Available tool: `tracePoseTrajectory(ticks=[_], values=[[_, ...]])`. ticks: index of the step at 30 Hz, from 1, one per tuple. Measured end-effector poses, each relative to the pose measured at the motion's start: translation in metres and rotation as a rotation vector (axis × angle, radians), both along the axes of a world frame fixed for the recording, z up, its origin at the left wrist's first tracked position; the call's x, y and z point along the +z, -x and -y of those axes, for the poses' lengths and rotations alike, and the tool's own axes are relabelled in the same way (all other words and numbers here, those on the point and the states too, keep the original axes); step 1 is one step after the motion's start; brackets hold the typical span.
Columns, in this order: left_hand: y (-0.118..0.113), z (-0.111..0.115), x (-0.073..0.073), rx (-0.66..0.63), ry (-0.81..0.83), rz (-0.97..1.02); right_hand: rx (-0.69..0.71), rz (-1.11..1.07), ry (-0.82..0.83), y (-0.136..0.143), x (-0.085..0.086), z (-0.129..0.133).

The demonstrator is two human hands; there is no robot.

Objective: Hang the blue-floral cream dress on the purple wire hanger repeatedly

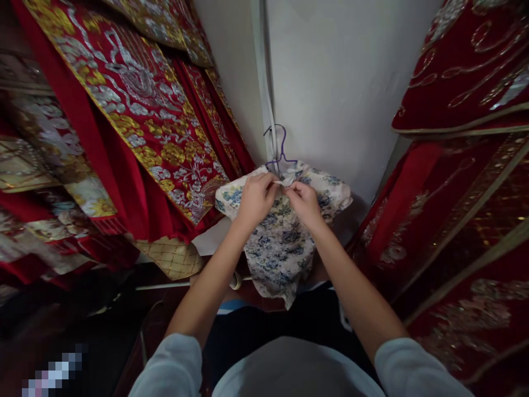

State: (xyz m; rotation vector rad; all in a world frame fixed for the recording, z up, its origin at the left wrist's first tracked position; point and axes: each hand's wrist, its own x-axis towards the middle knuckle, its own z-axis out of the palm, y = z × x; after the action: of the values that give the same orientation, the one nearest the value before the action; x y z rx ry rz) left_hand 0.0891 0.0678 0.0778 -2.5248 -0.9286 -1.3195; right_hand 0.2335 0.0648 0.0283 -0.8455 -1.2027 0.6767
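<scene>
A white short-sleeved garment with blue flowers (281,248) hangs on a purple hanger (283,146) against the pale wall. My left hand (258,197) pinches the collar edge just left of the neck opening. Right beside it, my right hand (303,201) has its thumb and fingers closed on the collar near the middle. The fingertips of both hands are close together below the hanger. Whatever small part of the collar lies between them is too small to make out.
Red embroidered garments with gold and silver patterns (140,99) hang at the left. More red beaded garments (467,82) hang at the right. A pale strap (264,77) runs down the wall (339,66) to the hanger.
</scene>
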Motion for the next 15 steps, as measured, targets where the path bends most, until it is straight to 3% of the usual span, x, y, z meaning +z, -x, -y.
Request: tracePoseTrajectory(ticks=[3,8,11,15], values=[[0.003,0.004,-0.005,0.002,0.016,-0.032,0.018,-0.047,0.004,0.003,-0.007,0.003],[0.001,0.007,-0.001,-0.038,-0.065,0.037,0.028,-0.006,-0.051,0.008,0.007,0.001],[0.004,0.006,0.006,-0.047,-0.092,0.286,-0.044,0.085,0.016,0.012,0.002,-0.004],[0.032,-0.011,0.014,-0.091,0.061,0.768,-0.057,0.139,0.14,0.012,-0.025,0.006]])
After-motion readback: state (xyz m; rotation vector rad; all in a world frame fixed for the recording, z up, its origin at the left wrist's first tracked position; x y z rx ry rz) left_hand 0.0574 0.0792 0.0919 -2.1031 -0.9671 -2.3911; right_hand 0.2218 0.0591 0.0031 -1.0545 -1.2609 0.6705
